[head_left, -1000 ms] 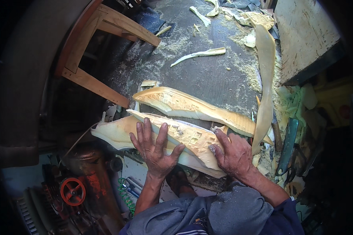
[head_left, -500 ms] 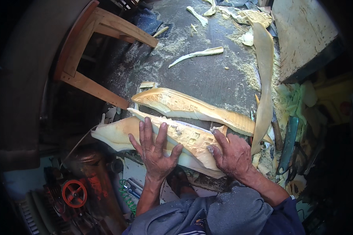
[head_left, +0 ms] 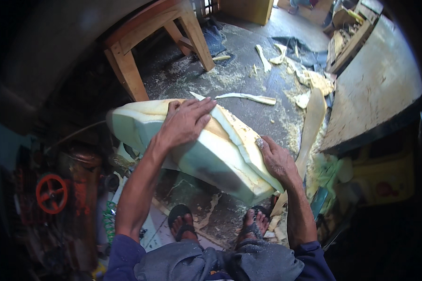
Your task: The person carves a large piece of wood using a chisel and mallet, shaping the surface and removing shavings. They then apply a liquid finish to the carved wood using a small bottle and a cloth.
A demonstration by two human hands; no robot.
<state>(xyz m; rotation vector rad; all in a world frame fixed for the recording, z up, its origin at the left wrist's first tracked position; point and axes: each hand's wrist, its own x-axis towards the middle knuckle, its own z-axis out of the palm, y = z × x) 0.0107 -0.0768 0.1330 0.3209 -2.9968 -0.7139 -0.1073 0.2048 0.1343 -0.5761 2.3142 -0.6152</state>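
Observation:
A large shaped block of pale green and cream foam (head_left: 206, 161), like a seat cushion, is tilted up in front of me above the floor. Along its upper right side lies a long foam strip (head_left: 241, 136) with a rough, yellowed face. My left hand (head_left: 185, 122) is bent over the block's top edge, fingertips against the strip's left part. At the right end, my right hand (head_left: 277, 159) is closed round the strip's edge, thumb toward its top; its other fingers are mostly hidden. The block's underside cannot be seen.
Beyond lie a thin foam offcut (head_left: 248, 97), a long flat tan piece (head_left: 313, 119) and scattered crumbs. A wooden stool (head_left: 126, 70) stands far left, a worn board (head_left: 375, 89) at right. A red handwheel (head_left: 51, 193) is at lower left. My sandalled feet are below the block.
The foam block and strip have been raised off the floor and tilted toward me. My left hand has moved up from lying spread on the foam to its top edge. My view has tipped upward.

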